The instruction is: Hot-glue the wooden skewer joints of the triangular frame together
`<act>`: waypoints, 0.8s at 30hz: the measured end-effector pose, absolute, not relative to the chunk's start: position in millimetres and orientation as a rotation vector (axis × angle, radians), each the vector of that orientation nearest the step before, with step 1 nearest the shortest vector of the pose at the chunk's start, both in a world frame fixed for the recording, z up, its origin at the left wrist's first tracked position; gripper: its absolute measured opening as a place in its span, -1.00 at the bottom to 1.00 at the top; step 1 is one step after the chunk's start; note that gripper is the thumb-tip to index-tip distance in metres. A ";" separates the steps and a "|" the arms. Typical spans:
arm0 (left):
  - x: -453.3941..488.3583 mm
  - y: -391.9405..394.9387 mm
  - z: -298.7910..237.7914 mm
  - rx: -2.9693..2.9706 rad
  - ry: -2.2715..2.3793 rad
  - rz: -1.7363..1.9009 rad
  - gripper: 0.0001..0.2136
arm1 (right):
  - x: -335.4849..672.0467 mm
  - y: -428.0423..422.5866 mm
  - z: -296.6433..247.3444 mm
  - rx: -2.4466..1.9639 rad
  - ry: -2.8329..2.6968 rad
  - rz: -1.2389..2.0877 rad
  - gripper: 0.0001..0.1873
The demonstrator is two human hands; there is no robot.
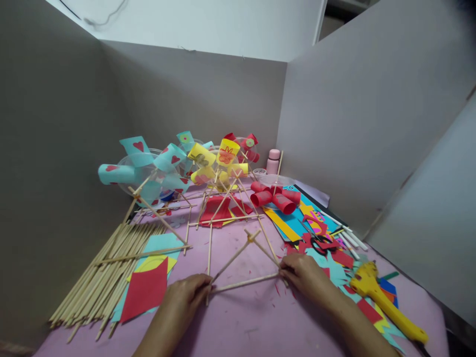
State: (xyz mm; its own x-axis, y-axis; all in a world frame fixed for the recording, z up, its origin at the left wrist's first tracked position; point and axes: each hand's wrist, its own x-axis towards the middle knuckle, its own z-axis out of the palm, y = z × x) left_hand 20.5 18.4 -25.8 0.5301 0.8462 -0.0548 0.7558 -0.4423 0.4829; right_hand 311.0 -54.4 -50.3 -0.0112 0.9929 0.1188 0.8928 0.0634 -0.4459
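A triangle of thin wooden sticks (243,258) stands on the pink table top (241,322) in front of me. My left hand (186,297) pinches its lower left corner, fingers closed on the stick ends. The lower right corner is held by my right hand (303,275), also closed. The triangle's apex (252,235) points away from me, where short stick ends cross.
A bundle of sticks (107,272) lies at left beside red, yellow and blue paper sheets (147,290). Paper-cup pinwheels on stick frames (163,168) stand behind. Scissors (320,243), coloured paper scraps and a yellow glue gun (379,297) lie at right. Grey board walls enclose the table.
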 end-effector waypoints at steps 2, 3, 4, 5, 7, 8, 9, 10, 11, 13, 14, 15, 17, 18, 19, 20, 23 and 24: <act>21.5 18.2 -26.8 2.336 1.319 0.271 -0.74 | 310.8 -54.1 -50.6 -1.875 -1.957 0.340 -0.83; 22.0 18.1 -27.2 2.348 1.315 0.283 -0.74 | 310.6 -54.0 -50.9 -1.872 -1.959 0.338 -0.81; 22.5 17.9 -27.5 2.360 1.310 0.297 -0.74 | 310.6 -53.9 -51.3 -1.866 -1.963 0.334 -0.79; 22.9 17.8 -27.6 2.369 1.299 0.312 -0.75 | 310.6 -53.8 -51.9 -1.859 -1.969 0.328 -0.77; 23.7 17.7 -27.4 2.377 1.281 0.332 -0.74 | 311.1 -53.6 -53.5 -1.842 -1.987 0.308 -0.73; 23.9 17.8 -27.1 2.378 1.277 0.333 -0.74 | 311.4 -53.5 -54.3 -1.831 -1.996 0.293 -0.72; 24.1 17.9 -26.9 2.379 1.278 0.335 -0.74 | 311.8 -53.3 -55.0 -1.816 -2.008 0.277 -0.71; 24.0 18.0 -26.6 2.381 1.284 0.336 -0.73 | 312.1 -53.2 -55.7 -1.800 -2.020 0.261 -0.70; 23.9 18.1 -26.5 2.384 1.291 0.335 -0.74 | 312.3 -53.0 -56.2 -1.783 -2.029 0.246 -0.70; 23.4 18.3 -26.4 2.392 1.307 0.323 -0.74 | 312.1 -52.8 -56.7 -1.758 -2.032 0.235 -0.70; 23.1 18.5 -26.5 2.398 1.313 0.314 -0.74 | 311.7 -52.6 -56.8 -1.751 -2.024 0.242 -0.70; 23.0 18.8 -26.6 2.404 1.320 0.302 -0.75 | 311.2 -52.5 -56.6 -1.749 -2.011 0.256 -0.70; 22.9 19.9 -27.3 2.414 1.325 0.284 -0.75 | 310.2 -52.3 -55.5 -1.753 -1.986 0.283 -0.71; 23.0 20.8 -27.9 2.417 1.325 0.281 -0.75 | 309.8 -52.1 -54.4 -1.754 -1.978 0.292 -0.72; 22.9 21.9 -28.8 2.421 1.323 0.281 -0.75 | 309.7 -52.0 -53.0 -1.755 -1.973 0.298 -0.73; 22.8 23.2 -29.8 2.424 1.321 0.280 -0.75 | 309.7 -52.0 -51.3 -1.755 -1.969 0.303 -0.74; 21.7 27.2 -33.7 2.433 1.292 0.282 -0.72 | 310.9 -52.5 -46.1 -1.744 -1.952 0.327 -0.71; 21.2 28.3 -35.0 2.432 1.282 0.284 -0.71 | 311.3 -52.8 -44.9 -1.735 -1.935 0.336 -0.71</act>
